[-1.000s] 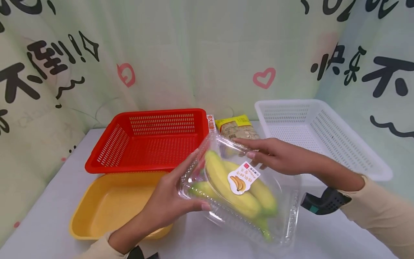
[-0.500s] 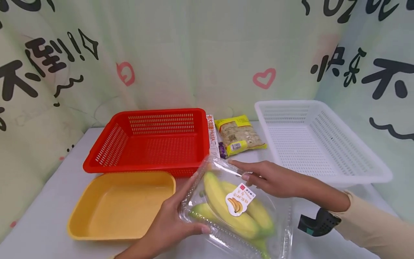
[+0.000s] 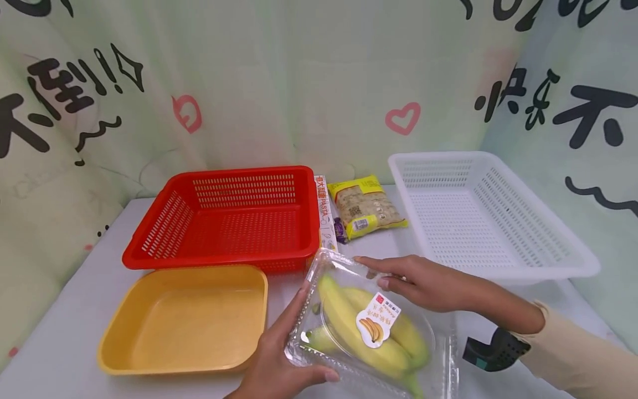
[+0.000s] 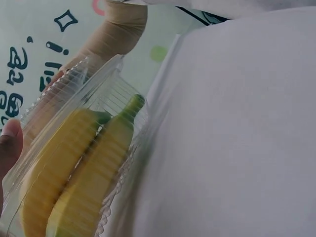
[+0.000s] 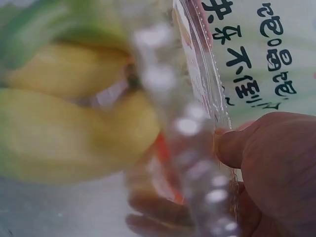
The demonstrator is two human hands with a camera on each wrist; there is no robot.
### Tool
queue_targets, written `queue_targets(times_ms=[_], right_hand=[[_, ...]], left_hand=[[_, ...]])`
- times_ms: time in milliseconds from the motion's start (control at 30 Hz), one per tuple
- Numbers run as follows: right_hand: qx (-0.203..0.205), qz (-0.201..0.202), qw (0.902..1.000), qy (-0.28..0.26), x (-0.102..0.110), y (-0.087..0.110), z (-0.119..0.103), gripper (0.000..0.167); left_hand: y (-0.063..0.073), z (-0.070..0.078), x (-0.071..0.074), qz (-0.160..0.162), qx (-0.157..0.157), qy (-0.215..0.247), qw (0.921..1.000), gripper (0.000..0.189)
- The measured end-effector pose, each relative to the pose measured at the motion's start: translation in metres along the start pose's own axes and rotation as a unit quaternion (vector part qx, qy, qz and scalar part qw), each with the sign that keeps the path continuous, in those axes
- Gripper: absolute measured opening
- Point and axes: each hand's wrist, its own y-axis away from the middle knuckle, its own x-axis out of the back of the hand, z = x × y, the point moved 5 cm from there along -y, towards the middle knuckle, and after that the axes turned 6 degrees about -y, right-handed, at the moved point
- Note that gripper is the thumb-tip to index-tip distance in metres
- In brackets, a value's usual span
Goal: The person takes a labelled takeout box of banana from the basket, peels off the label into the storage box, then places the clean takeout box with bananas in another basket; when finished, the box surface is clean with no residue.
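Clear box [image 3: 344, 266] has come down toward the person since a second ago, so the yellow bag [image 3: 371, 208] shows its lower part now. Left hand [image 3: 279, 354] grips the box's left side, right hand [image 3: 421, 282] pinches the far edge. Near end's cut off; the purple packet [image 3: 340, 230] is hard to make out. Bananas [image 3: 344, 324] are inside the box; yellow tub [image 3: 184, 332] and red basket [image 3: 239, 227] sit left, white basket [image 3: 458, 227] back right.

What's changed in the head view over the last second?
The left hand and right hand moved the clear banana box down the view, uncovering more of the yellow bag. Both keep their hold. The red basket, yellow tub and white basket stayed put.
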Motion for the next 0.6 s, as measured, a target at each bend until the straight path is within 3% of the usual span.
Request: queue_targets(times_ms=[167,267,433,600], right_hand=[[0.000,-0.013,0.9998,-0.018,-0.005,0.002,0.010,0.052],[-0.007,-0.016,0.9995,-0.024,-0.009,-0.001,0.017,0.052],[-0.006,-0.023,0.9996,-0.016,-0.011,-0.005,0.022,0.050],[-0.030,-0.024,0.9992,0.007,-0.006,-0.008,0.021,0.050]], left_hand=[[-0.002,-0.009,-0.004,0.007,-0.006,-0.032,0.9995,0.116],[-0.004,-0.016,-0.004,0.008,-0.031,-0.042,0.9986,0.116],[-0.006,-0.027,-0.003,0.009,-0.042,-0.066,0.9969,0.115],[-0.006,-0.030,-0.003,0.022,-0.046,-0.079,0.9955,0.117]])
